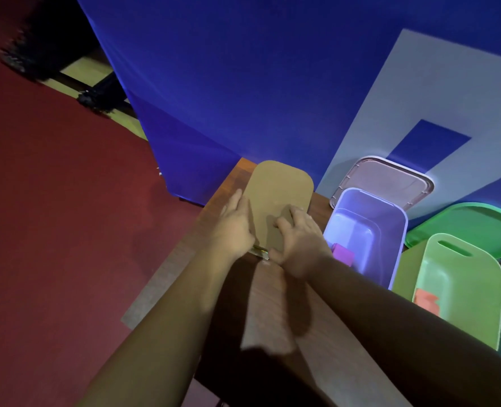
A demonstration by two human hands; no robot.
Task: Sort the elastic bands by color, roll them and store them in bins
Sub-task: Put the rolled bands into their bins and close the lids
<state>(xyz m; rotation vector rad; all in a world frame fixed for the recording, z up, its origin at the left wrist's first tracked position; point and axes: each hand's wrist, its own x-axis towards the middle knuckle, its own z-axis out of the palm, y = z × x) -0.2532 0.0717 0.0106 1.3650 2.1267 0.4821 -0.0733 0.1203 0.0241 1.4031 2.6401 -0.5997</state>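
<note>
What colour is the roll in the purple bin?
Pink roll, seen best in the head view.

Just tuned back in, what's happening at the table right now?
A person has both hands on a flat tan lid at the table's far corner. The left hand lies along its left edge, fingers straight; the right hand rests on it, fingers bent. A small yellowish piece sits between the hands, too blurred to identify. Beside them, the purple bin holds a pink roll and the green bin an orange roll.
</note>
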